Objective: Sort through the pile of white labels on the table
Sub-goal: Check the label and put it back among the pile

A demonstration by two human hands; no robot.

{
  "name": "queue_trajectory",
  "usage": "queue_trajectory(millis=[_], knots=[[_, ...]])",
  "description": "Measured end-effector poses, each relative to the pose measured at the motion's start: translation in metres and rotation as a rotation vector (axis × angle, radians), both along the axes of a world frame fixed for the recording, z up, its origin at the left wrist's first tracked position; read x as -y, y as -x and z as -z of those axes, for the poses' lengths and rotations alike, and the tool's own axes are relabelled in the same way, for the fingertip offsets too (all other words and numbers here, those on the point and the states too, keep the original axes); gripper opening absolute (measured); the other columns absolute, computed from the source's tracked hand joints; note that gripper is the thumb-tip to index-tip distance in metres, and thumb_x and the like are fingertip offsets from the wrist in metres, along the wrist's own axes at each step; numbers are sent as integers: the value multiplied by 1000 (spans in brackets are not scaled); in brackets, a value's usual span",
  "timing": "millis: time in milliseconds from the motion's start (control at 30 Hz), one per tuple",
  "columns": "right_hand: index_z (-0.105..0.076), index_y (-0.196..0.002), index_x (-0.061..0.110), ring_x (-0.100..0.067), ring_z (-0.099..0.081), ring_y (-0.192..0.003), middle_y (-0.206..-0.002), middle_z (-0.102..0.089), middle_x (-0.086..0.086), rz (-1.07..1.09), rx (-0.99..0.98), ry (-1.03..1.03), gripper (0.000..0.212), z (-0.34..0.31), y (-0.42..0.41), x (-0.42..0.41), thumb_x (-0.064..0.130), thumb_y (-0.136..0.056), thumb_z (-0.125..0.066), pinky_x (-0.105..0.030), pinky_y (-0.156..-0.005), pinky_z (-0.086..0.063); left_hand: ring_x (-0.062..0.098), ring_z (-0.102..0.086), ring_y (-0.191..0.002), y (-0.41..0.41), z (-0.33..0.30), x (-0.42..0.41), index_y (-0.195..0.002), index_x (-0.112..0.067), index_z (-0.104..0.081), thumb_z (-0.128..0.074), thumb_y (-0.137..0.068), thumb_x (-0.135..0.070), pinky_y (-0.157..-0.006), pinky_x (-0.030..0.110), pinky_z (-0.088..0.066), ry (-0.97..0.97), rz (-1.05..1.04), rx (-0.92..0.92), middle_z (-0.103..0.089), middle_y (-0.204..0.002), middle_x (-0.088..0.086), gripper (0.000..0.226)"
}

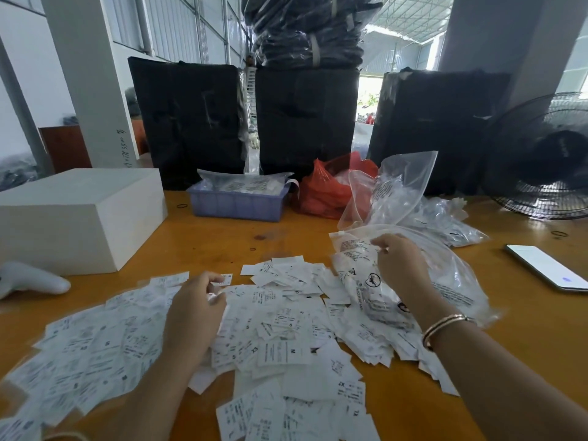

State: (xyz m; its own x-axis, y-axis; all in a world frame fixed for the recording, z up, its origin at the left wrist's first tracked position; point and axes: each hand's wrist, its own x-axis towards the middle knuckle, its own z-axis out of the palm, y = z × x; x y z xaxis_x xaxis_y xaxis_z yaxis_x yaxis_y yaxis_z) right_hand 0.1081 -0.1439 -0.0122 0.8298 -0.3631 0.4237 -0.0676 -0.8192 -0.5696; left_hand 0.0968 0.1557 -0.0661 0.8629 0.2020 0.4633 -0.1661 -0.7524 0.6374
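1. The pile of white labels [280, 329] spreads across the table's [509, 361] near edge.
2. The left hand [195, 308] pinches one label [222, 279].
3. The right hand [399, 264] grips a clear plastic bag [445, 281] beside the pile.

So the labels [280, 329] are spread all over the near middle of the table [525, 329]. Box [79, 214] sits at the left edge, scanner [31, 280] just in front of it. Tray [237, 202] and bag [327, 189] along the back edge, phone [547, 267] off right, fan [547, 160] in the far right corner.
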Motion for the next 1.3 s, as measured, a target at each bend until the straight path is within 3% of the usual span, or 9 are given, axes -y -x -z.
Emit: queue_trajectory(millis=[67, 233, 367, 533, 700, 833, 933, 1100, 1300], knots=[[-66, -110, 10, -23, -59, -97, -116, -63, -7, 47, -248, 159, 24, 7, -8, 15, 14, -93, -51, -28, -78, -47, 11, -58, -74, 0, 1, -4, -109, -18, -63, -67, -86, -11, -59, 23, -45, -79, -68, -19, -64, -97, -1, 24], [-61, -80, 5, -27, -57, -82, -84, -61, -9, 75, -447, 219, 27, 23, -9, 24, 26, -94, -51, -30, -68, -43, 23, -57, -99, -1, 0, -5, -111, -19, -65, -66, -85, -13, -84, 38, -46, -281, -179, 21, -63, -113, 5, 26], [-68, -83, 6, -27, -60, -81, -83, -66, -10, 97, -366, 138, 19, 20, -8, 21, 20, -89, -56, -34, -72, -51, 15, -58, -91, 7, -3, 9, -98, -15, -70, -69, -80, -3, -81, 28, -45, -310, 103, 239, -66, -100, 3, 22], [-54, -51, 15, -24, -52, -59, -54, -53, -3, 123, -267, -12, 34, 20, -6, 20, 17, -84, -60, -31, -57, -40, 7, -57, -97, 18, 3, 29, -97, -23, -70, -66, -86, -10, -87, 24, -41, -358, 492, 211, -64, -98, -12, 18], [-68, -87, 11, -21, -57, -85, -91, -67, -2, 86, 91, -22, 15, 16, 3, 11, 22, -91, -59, -36, -78, -44, 3, -53, -100, 16, 6, 34, -101, -26, -69, -61, -91, -16, -90, 25, -43, -274, 521, 165, -59, -100, -19, 16], [-64, -84, 17, -6, -58, -79, -78, -61, 14, -144, 386, -13, 7, 10, 22, -25, 20, -89, -61, -36, -83, -47, -1, -51, -103, 16, 6, 35, -106, -29, -66, -57, -93, -22, -94, 27, -43, -181, 515, 116, -53, -103, -27, 17], [-57, -81, 27, 6, -58, -68, -71, -60, 18, -417, 293, -179, 7, 15, 40, -57, 27, -88, -58, -13, -63, -47, -10, -47, -106, 20, 1, 36, -113, -45, -51, -51, -92, -44, -92, 16, -40, -49, 515, 77, -45, -108, -37, 21], [-59, -86, 35, -1, -64, -67, -72, -68, 17, -670, 56, -378, 21, 37, 50, -87, 15, -91, -61, -16, -64, -51, -27, -32, -113, 24, -5, 34, -123, -52, -39, -47, -79, -73, -85, 3, -30, 86, 558, -44, -37, -120, -44, 49], [-58, -94, 36, -8, -66, -74, -74, -69, 12, -776, 47, -460, 28, 44, 50, -97, 9, -90, -61, -23, -72, -53, -10, -55, -89, 26, -7, 39, -89, -49, -59, -55, -69, -62, -72, 11, -40, 94, 586, -132, -65, -87, -21, 25]])
